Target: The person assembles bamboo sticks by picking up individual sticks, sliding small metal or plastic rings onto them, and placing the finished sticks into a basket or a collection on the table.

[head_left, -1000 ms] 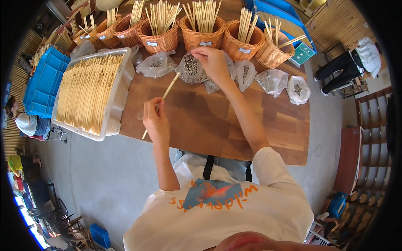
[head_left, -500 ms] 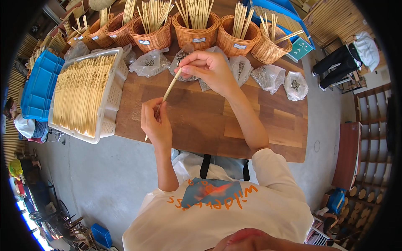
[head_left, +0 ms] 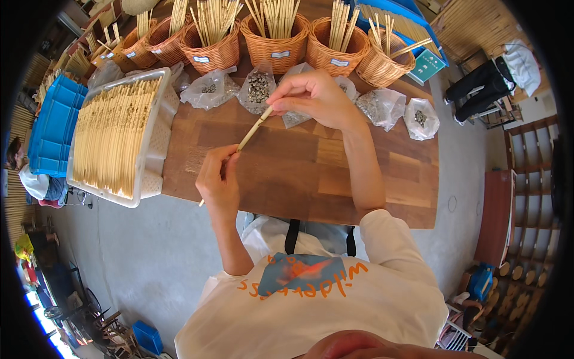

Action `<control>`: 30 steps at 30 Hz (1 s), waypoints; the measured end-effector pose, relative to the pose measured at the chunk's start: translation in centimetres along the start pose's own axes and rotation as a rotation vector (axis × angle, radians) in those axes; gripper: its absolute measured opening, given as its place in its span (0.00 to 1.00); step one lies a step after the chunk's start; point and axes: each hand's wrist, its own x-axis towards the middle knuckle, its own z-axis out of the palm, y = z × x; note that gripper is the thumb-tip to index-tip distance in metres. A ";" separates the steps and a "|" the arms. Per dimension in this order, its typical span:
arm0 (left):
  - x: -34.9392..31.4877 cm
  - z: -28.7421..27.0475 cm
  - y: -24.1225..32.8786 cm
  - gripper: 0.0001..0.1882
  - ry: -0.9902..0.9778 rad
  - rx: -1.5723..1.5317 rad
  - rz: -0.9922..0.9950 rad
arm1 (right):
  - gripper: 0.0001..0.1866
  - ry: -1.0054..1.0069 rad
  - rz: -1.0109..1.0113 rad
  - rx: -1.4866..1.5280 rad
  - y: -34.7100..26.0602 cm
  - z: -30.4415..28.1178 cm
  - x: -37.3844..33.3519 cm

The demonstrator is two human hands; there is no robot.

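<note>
Over the wooden table (head_left: 287, 173) I hold a thin pale bamboo stick (head_left: 255, 130) slantwise, its upper end to the right. My right hand (head_left: 317, 99) pinches that upper end between thumb and fingertips. Lower down, my left hand (head_left: 217, 178) is closed around the stick, and the stick's lower tip pokes out below the fist. Just behind my right hand lies an opened clear bag (head_left: 258, 90) of small metal-looking pieces; the hand partly hides other bags beside it.
Several wicker baskets (head_left: 274, 52) of upright sticks line the table's far side. At the left stands a white plastic crate (head_left: 156, 134) packed with sticks, beside blue crates (head_left: 57, 128). More clear bags (head_left: 422, 119) lie at the right. Another person (head_left: 496, 78) stands beyond the right side.
My right hand has shifted right and slightly down, uncovering more of the opened bag. My left hand has moved a little left, and the stick now leans further over.
</note>
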 end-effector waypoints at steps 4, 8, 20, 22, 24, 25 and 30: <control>0.0 0.3 0.2 0.05 -0.016 0.021 -0.010 | 0.06 0.014 -0.024 -0.088 -0.3 0.0 -0.4; -0.3 0.3 0.5 0.05 0.039 0.011 0.005 | 0.07 0.009 -0.061 0.006 -0.5 0.0 -0.4; -0.5 0.5 0.2 0.06 0.089 -0.005 0.118 | 0.07 0.007 -0.002 0.016 -0.7 1.0 -0.6; -0.7 0.3 0.3 0.06 0.073 -0.021 0.071 | 0.07 0.018 0.001 -0.016 -0.7 1.3 -0.6; -0.7 0.4 0.3 0.06 0.084 0.011 0.062 | 0.06 0.036 -0.007 -0.079 -0.8 1.5 -0.4; -0.7 0.4 0.4 0.06 0.090 0.029 0.058 | 0.06 0.033 -0.005 -0.046 -0.7 1.5 -0.4; -0.8 1.3 0.3 0.06 0.164 -0.069 0.025 | 0.07 0.022 -0.046 0.052 -0.9 1.0 -0.4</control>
